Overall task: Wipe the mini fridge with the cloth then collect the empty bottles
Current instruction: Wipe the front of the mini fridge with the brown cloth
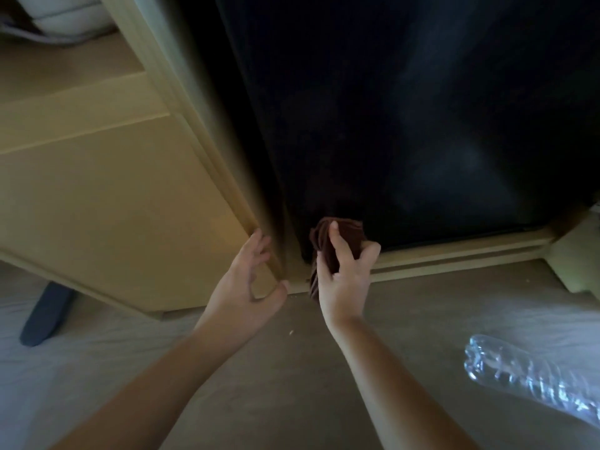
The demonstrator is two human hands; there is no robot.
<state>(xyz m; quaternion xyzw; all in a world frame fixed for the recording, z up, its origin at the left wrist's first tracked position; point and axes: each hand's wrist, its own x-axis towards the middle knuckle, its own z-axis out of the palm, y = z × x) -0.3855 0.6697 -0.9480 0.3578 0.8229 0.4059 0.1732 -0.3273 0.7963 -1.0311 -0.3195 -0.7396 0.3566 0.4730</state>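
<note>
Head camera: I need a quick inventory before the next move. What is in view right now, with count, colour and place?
mini fridge: one, black, upper right, set inside the cabinet
cabinet: one, beige wood, framing the fridge, with a broad panel at left
cloth: one, brown, bunched against the fridge's lower left corner
bottle: one, clear plastic, lying on the floor at lower right, partly cut off by the frame
dark object: one, blue-grey, on the floor at left; cannot tell what it is
white object: one, top left, blurred
floor: grey-beige, across the bottom
left hand: fingers loose, touching the cabinet edge
right hand: holds the cloth
</note>
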